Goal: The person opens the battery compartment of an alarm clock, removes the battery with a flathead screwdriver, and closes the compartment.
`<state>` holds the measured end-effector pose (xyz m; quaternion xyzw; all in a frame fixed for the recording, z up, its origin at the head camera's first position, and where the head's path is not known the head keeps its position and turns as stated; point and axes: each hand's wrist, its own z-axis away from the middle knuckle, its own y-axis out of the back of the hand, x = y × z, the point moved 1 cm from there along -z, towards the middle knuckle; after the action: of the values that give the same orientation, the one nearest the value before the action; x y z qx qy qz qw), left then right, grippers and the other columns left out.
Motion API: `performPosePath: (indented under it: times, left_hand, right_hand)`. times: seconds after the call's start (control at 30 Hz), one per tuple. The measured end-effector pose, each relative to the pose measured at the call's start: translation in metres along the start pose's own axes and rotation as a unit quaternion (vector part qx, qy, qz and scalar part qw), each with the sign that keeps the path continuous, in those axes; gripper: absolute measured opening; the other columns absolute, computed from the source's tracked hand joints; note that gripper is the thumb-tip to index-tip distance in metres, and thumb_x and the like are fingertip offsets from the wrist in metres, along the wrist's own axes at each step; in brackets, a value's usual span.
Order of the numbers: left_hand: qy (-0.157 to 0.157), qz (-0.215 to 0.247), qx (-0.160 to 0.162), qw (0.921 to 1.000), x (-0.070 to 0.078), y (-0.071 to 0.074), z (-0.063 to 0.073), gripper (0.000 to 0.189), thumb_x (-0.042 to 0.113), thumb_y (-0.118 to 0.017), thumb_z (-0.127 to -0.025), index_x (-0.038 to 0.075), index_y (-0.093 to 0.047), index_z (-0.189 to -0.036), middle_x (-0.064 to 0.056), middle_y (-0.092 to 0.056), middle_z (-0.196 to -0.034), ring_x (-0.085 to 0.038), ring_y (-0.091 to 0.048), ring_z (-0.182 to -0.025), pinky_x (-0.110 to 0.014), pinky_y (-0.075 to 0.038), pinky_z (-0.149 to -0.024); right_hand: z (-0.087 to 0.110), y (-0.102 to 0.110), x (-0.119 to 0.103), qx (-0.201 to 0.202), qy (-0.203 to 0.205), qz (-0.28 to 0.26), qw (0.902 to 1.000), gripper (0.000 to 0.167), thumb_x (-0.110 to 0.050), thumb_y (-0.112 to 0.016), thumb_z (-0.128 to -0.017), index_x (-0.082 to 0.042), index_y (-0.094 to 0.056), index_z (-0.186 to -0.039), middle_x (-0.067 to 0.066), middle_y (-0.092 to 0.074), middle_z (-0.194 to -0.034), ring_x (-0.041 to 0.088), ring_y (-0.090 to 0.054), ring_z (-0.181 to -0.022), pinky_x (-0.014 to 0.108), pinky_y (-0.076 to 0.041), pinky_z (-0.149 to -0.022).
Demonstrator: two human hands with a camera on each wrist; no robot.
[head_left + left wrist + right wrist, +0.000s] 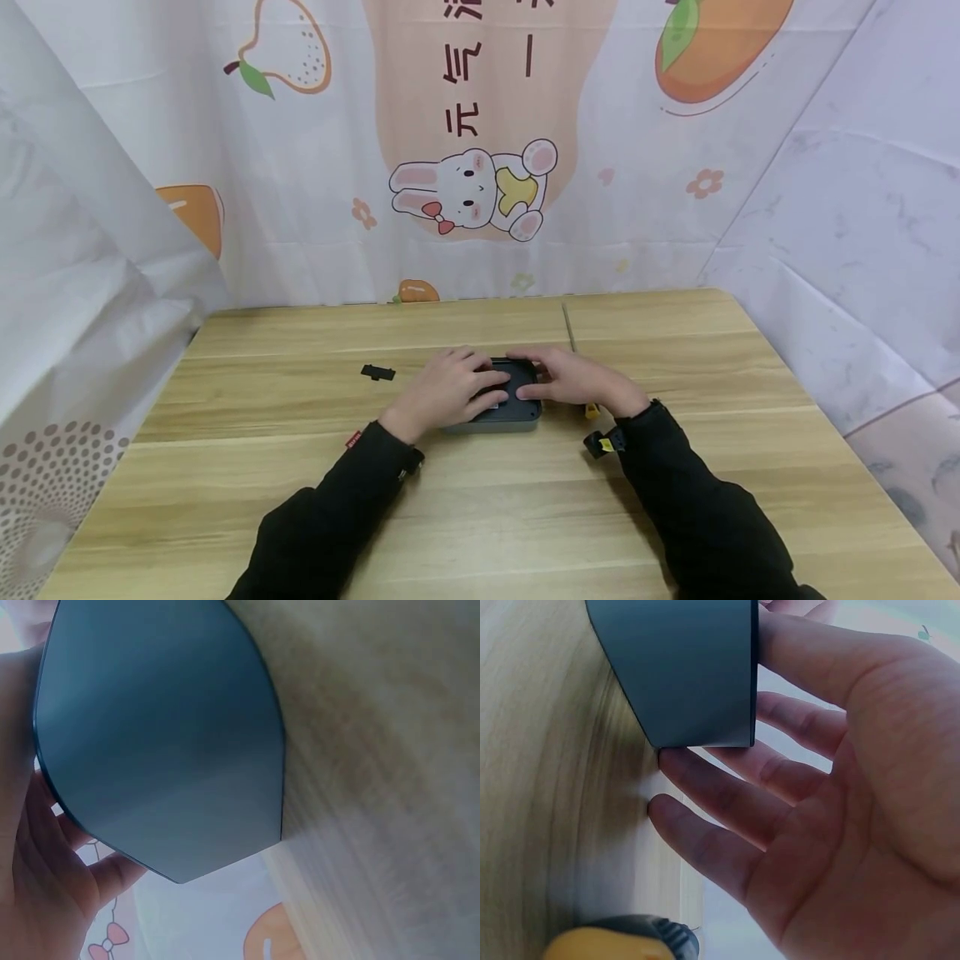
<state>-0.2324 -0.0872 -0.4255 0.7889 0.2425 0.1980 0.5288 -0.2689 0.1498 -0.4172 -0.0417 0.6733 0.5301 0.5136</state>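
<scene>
A grey box-shaped device [495, 426] lies on the wooden table, its dark recessed face with corner holes upward. My left hand [450, 385] holds it from the left, thumb and index finger on the dark face and other fingers over the far edge. At the far right corner, my right hand [573, 379] holds it with the thumb on top and fingers down its side. The smooth grey side of the device [165, 750] fills much of the left wrist view. In the right wrist view, the right hand's lower fingers [709, 844] reach down near the tabletop.
A small black cover [378, 372] lies left of the device. Behind the right hand lies a screwdriver, its thin shaft [569, 327] pointing away and its yellow-and-black handle [619, 941] partly hidden. A curtain [300, 208] hangs along the table's far edge.
</scene>
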Motion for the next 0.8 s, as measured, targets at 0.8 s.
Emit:
performPosePath:
  times: [0.8]
  left_hand:
    - [0.007,-0.004,-0.002,1.0000,0.0003,-0.0020,-0.0007,0.029,0.040,-0.062,-0.102,0.020,-0.075,-0.118,-0.003,-0.068,-0.113,-0.022,-0.062,-0.106,-0.043,-0.051,-0.092]
  right_hand:
    - [0.0015,-0.0003,-0.0002,0.001,-0.016,-0.007,0.9998,0.066,-0.025,-0.068,-0.099,-0.002,-0.039,-0.154,0.015,-0.050,-0.148,0.026,-0.057,-0.127,0.040,-0.049,-0.101]
